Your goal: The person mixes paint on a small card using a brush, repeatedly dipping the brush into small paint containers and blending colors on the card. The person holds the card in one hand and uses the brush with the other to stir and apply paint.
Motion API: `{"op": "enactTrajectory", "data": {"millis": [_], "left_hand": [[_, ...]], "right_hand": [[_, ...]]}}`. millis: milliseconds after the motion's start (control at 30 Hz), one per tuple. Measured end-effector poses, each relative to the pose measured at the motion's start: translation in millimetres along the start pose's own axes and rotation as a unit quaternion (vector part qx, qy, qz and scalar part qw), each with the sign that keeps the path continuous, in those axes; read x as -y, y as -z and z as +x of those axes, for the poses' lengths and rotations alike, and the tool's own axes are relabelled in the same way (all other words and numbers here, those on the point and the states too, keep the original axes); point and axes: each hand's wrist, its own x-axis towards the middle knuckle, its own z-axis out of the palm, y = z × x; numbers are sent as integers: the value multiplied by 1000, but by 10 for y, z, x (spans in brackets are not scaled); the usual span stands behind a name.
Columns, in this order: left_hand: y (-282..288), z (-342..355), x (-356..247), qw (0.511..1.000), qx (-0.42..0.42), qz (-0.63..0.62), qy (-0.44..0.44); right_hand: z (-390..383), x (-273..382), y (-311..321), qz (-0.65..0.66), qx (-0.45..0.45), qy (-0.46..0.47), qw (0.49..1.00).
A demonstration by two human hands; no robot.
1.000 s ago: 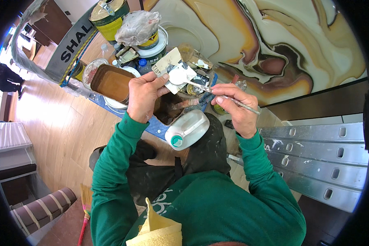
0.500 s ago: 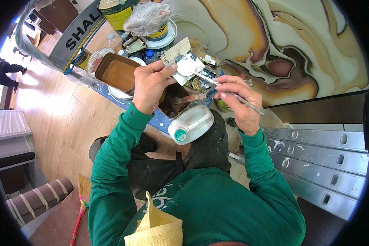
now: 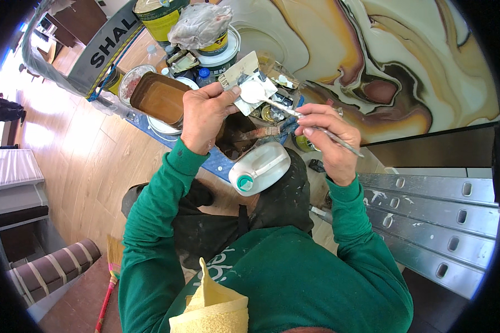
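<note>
My left hand point(image 3: 206, 115) pinches a piece of card point(image 3: 242, 70) that bears a round patch of white paint point(image 3: 253, 92). Between the fingers of my right hand point(image 3: 334, 139) is a thin paintbrush point(image 3: 282, 107), its tip touching the white paint. Below the card, a wide paintbrush point(image 3: 263, 132) rests in a dark-stained open container point(image 3: 233, 145). A tub of brown liquid point(image 3: 156, 101) stands left of my left hand. Close to my legs lies a white plastic jug point(image 3: 269, 165) with a green cap.
Paint buckets point(image 3: 161, 25), a plastic-wrapped bundle point(image 3: 201, 25) and bottles crowd the far side of a blue paint-spotted board point(image 3: 216, 167). A glossy marbled panel point(image 3: 339, 50) rises behind. At right lies a metal ladder point(image 3: 428, 222); a broom point(image 3: 112, 266) is at lower left.
My right hand has shifted slightly to the right and lower, with the thin paintbrush tip still at the white paint. My left hand and the card have hardly moved.
</note>
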Motion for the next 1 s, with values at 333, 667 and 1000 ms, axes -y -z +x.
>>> {"op": "enactTrajectory", "data": {"millis": [333,667,1000], "left_hand": [[59,10,32,999,-8,43,-1],[103,-61,-3,1000,-25,6,-12],[304,-833,265,987,-120,-98,27]], "right_hand": [[-326,-7,366,41,-48,-14,998],[-478,-122,779,102,-122,-49,986],[-368,37,880,100,-127,-40,986]]}}
